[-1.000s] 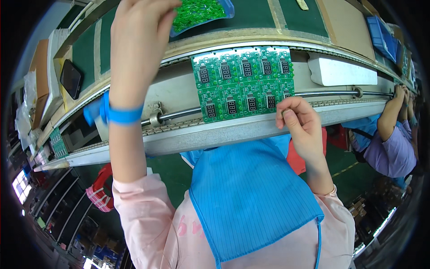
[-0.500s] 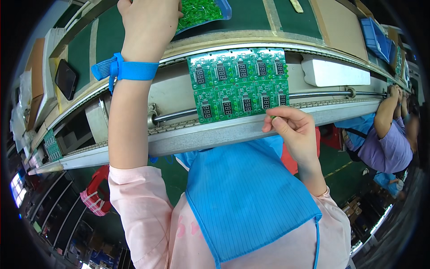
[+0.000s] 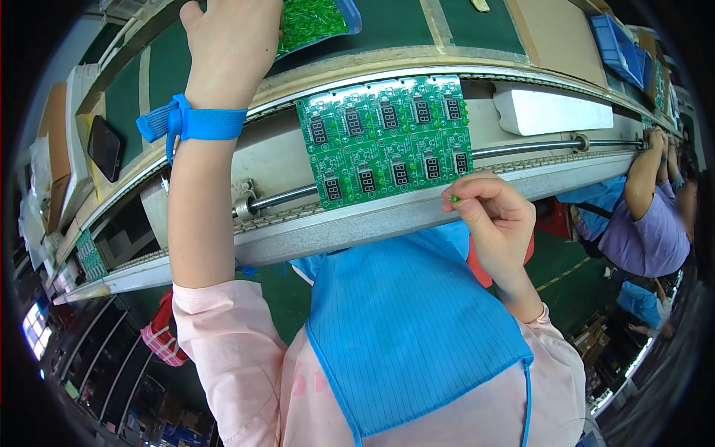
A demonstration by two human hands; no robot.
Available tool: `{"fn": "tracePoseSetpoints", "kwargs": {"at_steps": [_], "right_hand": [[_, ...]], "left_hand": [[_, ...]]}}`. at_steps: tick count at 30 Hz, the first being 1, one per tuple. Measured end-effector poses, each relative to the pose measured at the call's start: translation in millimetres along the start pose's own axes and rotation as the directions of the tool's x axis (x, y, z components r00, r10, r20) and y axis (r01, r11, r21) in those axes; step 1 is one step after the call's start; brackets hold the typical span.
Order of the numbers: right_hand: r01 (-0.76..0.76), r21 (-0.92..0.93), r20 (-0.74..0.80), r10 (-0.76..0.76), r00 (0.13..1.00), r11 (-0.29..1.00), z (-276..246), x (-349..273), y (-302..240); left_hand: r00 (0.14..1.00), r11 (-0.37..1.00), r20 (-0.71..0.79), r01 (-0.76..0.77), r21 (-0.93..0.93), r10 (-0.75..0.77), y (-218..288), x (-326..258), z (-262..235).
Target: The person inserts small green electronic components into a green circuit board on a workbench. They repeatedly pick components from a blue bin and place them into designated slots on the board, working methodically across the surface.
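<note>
Close to the near right corner of a green circuit board panel (image 3: 385,141), my right hand (image 3: 497,216) pinches a small green LED (image 3: 455,199) between thumb and fingertips. The panel carries black digit displays in two rows and several green LEDs. My left hand (image 3: 232,37), with a blue wrist strap (image 3: 212,124), reaches to the far side beside a blue tray (image 3: 354,16) heaped with green LEDs (image 3: 313,24). The picture's top edge and the hand itself hide most of its fingers, so what it holds cannot be seen.
The panel rests across conveyor rails, with a metal rod (image 3: 521,148) running beneath. A white block (image 3: 551,112) lies to its right, a blue bin (image 3: 620,51) farther right. A dark phone (image 3: 106,147) is at left. A co-worker in purple (image 3: 644,231) stands at right.
The whole view has shifted slightly, so the panel and tray appear farther left. The LED in my right hand shows more plainly. My left hand stays by the tray.
</note>
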State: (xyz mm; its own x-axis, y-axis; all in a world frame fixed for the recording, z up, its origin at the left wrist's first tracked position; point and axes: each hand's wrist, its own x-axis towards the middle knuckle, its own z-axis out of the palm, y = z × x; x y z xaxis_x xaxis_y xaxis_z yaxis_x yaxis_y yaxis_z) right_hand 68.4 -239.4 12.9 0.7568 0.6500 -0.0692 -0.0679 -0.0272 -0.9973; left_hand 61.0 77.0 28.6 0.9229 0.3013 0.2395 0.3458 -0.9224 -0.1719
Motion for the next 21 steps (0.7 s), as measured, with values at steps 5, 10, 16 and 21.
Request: {"fn": "tracePoseSetpoints", "kwargs": {"at_steps": [5,10,16,21], "right_hand": [[0.193,-0.238,0.043,-0.189,0.981,0.952,-3,4,-1],[0.249,-0.292,0.075,-0.237,0.969,0.923,-1,7,-1],[0.165,-0.177,0.086,-0.151,0.985,0.970,-3,6,-5],[0.184,-0.139,0.044,-0.180,0.983,0.973,-4,5,1]], "left_hand": [[0.992,0.996,-0.126,0.011,-0.089,-0.022,11,-2,-10],[0.961,0.972,-0.275,-0.046,-0.229,-0.019,4,-3,-13],[0.933,0.954,-0.354,-0.160,-0.252,0.064,-17,-22,-20],[0.945,0.867,-0.323,-0.120,-0.483,-0.049,12,-63,-41]]}}
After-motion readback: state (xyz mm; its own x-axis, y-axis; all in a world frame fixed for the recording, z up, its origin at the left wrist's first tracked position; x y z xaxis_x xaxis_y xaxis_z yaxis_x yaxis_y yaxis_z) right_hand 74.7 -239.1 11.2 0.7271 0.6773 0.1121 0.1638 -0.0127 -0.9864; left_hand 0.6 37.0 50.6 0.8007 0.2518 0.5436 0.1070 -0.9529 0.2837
